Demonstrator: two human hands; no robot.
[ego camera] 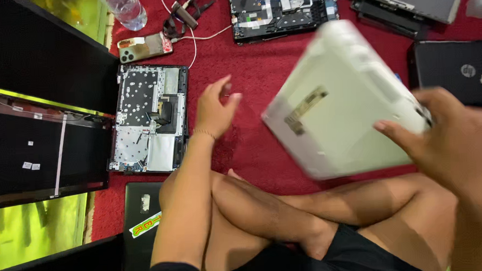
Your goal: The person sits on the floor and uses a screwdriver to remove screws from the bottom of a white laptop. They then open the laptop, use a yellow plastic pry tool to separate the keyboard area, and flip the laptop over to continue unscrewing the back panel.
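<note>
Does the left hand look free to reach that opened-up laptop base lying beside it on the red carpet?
Probably yes: the left hand is empty and hovers just right of the opened laptop base, with only bare red carpet between them.

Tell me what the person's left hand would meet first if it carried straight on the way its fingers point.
The left hand, open and empty above the red carpet, points up and slightly right. Next in that line seems to be the opened laptop base with the exposed circuit board; the hand's height above the floor is unclear.
</note>
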